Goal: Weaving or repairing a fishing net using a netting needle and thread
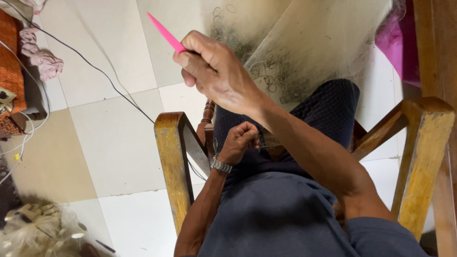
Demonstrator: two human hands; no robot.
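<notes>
Pale floor tiles (114, 143), cream and white, carry an orange cloth (10, 71) at far left and a black cable (95, 71) running across. Rightward stands a worn wooden chair arm (173, 162). Beside it the left hand (240, 140) is fisted on fine netting (304, 52) over the lap; the right hand (216, 66), raised above, pinches a pink netting needle (164, 32).

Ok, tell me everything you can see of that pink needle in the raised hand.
The pink needle is a slim, flat tool, plastic by its look, tapering to a sharp point. It slants up and to the left over the tiled floor. The right hand pinches its lower end, hiding the rest. Nothing else touches it.
</notes>
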